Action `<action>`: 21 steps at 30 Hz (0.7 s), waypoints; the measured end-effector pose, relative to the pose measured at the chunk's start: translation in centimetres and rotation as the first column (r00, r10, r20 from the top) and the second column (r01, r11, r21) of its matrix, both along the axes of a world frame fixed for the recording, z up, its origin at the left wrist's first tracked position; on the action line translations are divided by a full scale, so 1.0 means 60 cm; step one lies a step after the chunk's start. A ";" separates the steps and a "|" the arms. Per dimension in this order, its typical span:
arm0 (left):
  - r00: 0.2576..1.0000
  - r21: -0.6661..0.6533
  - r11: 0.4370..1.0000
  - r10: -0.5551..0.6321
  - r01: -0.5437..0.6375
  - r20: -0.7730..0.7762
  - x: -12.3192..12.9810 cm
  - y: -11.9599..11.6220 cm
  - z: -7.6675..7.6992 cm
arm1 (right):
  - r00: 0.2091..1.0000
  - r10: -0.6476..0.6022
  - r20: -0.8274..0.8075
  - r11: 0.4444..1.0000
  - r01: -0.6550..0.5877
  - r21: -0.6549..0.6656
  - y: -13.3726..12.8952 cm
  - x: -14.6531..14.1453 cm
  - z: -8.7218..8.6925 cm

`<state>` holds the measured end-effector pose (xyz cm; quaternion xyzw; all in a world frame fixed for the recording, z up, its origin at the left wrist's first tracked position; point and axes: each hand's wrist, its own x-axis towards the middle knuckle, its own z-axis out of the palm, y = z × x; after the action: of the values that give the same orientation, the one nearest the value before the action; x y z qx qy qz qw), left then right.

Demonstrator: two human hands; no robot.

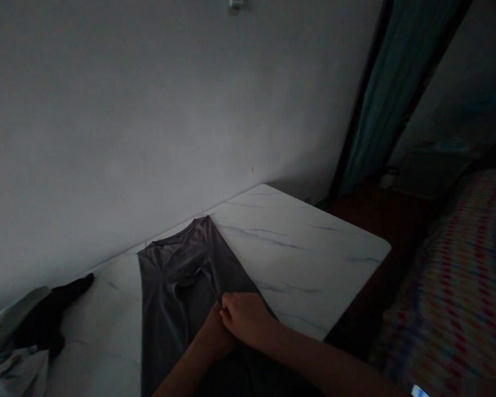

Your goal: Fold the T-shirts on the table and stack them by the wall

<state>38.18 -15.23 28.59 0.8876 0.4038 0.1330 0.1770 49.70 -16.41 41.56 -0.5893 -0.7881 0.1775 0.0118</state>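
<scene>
A dark grey long-sleeved top (198, 253) lies spread on a white marble-patterned table (297, 242), its neckline towards the wall and its sleeves running down towards me. My right hand (250, 317) is closed on the cloth along the right-hand sleeve. Just below and to the left, touching it, my left hand (221, 333) has its fingers curled at the same stretch of fabric. Both sets of fingertips are partly hidden where the hands meet. The lower part of the top runs into shadow beneath my forearms.
At the table's left end lie a black garment (37, 322) and some light, crumpled cloth (19, 372). A pale wall (149, 110) borders the table's far side. To the right are a bed with a checked cover (458, 292) and a teal curtain (391, 94).
</scene>
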 end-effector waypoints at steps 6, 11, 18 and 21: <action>0.994 -0.162 0.987 0.020 -0.002 0.109 -0.022 0.056 0.065 | 0.997 -0.026 -0.070 0.997 0.021 -0.070 0.005 0.009 0.002; 0.994 -0.161 0.984 -0.064 0.077 0.087 -0.024 0.095 0.062 | 0.992 -0.075 -0.104 0.994 0.066 -0.093 0.000 0.010 -0.014; 0.976 0.041 0.979 -0.194 0.199 -0.104 -0.055 0.107 0.042 | 0.972 -0.076 -0.224 0.993 0.054 -0.103 -0.014 0.019 -0.045; 0.985 0.110 0.986 -0.106 0.122 -0.138 -0.080 0.126 0.043 | 0.953 -0.059 -0.298 0.997 0.042 -0.064 -0.022 0.028 -0.052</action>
<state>33.38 -7.67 31.16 0.9251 0.3545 0.0874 0.1045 51.35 -17.73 38.42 -0.5757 -0.7565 0.2866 0.1188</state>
